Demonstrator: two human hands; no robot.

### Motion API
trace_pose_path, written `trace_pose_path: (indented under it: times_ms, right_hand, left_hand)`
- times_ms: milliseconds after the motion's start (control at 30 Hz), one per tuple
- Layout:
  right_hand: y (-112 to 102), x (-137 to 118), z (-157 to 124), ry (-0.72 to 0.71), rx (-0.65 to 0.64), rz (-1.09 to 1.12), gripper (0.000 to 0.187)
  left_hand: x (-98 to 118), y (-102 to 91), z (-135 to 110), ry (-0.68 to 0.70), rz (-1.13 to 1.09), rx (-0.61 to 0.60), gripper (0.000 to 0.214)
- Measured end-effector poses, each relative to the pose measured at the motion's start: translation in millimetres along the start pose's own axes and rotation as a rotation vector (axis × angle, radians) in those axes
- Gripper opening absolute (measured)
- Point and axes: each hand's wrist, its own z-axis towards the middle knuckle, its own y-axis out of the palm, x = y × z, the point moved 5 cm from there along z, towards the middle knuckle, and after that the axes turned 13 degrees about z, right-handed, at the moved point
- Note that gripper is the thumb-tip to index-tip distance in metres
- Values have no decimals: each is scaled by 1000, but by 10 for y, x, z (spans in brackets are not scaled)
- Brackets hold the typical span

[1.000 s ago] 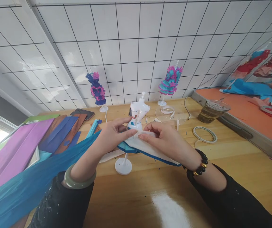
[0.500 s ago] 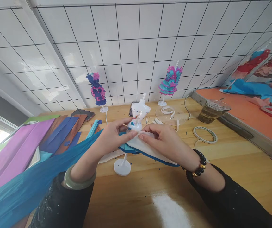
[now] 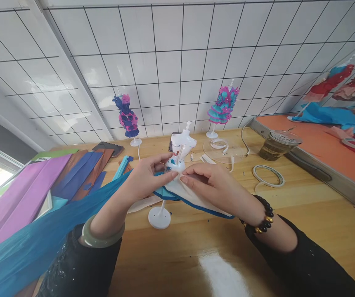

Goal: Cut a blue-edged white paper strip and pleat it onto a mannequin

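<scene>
A small white mannequin [image 3: 184, 142] on a stand with a round base [image 3: 159, 218] is in front of me, with blue and red flecks about its waist. A skirt piece [image 3: 182, 186], white on its near face with a dark blue edge, hangs from the waist. My left hand [image 3: 151, 171] is closed round the mannequin's left side, thumb at the waist, other fingers partly hidden behind. With its thumb and forefinger together, my right hand [image 3: 210, 179] pinches the skirt's top edge at the waist. Long blue crepe paper [image 3: 72, 220] runs beneath my left forearm.
Two dressed mannequins, one navy and pink [image 3: 127, 117], one teal and pink [image 3: 223, 106], stand by the tiled wall. Folded coloured papers [image 3: 38, 177] lie at left. To the right are a tape roll [image 3: 268, 176], a cup of liquid [image 3: 278, 146] and an orange surface [image 3: 313, 134].
Both hands have drawn slightly apart at the waist, the left thumb a little to the left. My right wrist has shifted slightly right. The mannequin has hardly moved.
</scene>
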Motion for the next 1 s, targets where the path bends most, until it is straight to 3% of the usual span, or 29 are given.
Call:
trace_pose_path:
  times_ms: [767, 1000]
  right_hand:
    - [12, -53, 4, -36, 23, 81, 23]
    - [-22, 83, 19, 76, 159, 24, 22]
  left_hand:
    - [6, -19, -18, -36, -27, 31, 58]
    - [23, -19, -27, -48, -35, 22, 58]
